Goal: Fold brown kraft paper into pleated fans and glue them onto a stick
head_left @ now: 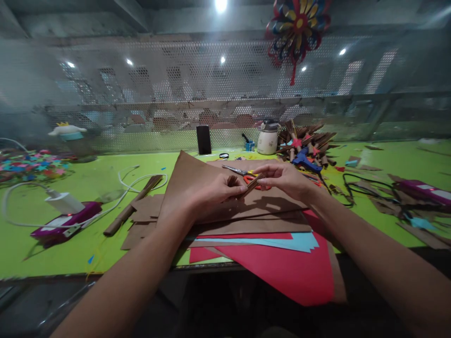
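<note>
Fingers of my left hand [222, 190] are closed around a small piece of brown paper [251, 187] with thin folds or fringes. Opposite it, my right hand [283, 179] pinches the upper end of the same piece. Beneath both hands lie large sheets of brown paper [218, 227], the back left corner curling up. Scissors [237, 171] with red-orange handles rest on the paper behind the hands, partly hidden by them. Red paper [292, 272] and light blue paper [299, 241] stick out below the brown sheets.
A blue glue gun [306, 161] lies by a pile of brown paper bundles [315, 141]. A white bottle [268, 138] and a black box [203, 140] stand at the back. Purple power strips [66, 225] with cables lie left and right. A rolled paper bundle [130, 209] lies left.
</note>
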Demonstrator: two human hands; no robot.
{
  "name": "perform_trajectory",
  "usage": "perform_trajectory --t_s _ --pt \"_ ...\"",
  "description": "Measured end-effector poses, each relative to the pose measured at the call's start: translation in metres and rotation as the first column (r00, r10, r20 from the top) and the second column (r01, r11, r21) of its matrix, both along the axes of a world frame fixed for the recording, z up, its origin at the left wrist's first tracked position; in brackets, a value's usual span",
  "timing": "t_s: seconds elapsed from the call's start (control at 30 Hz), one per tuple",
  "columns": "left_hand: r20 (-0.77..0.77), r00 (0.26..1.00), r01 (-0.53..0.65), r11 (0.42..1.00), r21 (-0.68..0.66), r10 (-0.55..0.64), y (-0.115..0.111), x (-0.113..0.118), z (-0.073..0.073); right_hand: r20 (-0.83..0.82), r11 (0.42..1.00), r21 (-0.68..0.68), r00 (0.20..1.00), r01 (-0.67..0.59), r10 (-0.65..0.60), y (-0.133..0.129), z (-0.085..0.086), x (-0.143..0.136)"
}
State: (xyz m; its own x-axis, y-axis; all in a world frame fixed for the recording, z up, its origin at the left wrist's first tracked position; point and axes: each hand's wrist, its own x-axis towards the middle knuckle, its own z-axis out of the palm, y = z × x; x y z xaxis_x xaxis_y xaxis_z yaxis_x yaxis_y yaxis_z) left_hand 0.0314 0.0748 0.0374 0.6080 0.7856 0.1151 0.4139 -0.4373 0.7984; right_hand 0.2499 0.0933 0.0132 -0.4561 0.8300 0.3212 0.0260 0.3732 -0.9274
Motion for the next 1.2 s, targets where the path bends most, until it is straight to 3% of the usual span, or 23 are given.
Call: perform_trajectory --t_s 0.53,0.87,1.2 --pt "0.039 0.999 -0.018 0.992 -0.129 0.023 0.001 0.002 -0.003 -0.008 1.0 -0.024 1.0 -0.014 0.014 0.002 -0.003 0.0" --pt "-0.058 0.997 -0.054 0.997 0.045 0.057 -0.007 0.002 0.007 -0.006 0.999 -0.047 1.0 -0.012 0.012 -0.001 0.001 -0.001" --pt "0.007 0.999 -0.038 0.996 -0.082 0.039 -0.001 0.002 -0.007 -0.074 0.995 -0.098 0.997 -0.001 -0.007 -0.002 0.0 -0.004"
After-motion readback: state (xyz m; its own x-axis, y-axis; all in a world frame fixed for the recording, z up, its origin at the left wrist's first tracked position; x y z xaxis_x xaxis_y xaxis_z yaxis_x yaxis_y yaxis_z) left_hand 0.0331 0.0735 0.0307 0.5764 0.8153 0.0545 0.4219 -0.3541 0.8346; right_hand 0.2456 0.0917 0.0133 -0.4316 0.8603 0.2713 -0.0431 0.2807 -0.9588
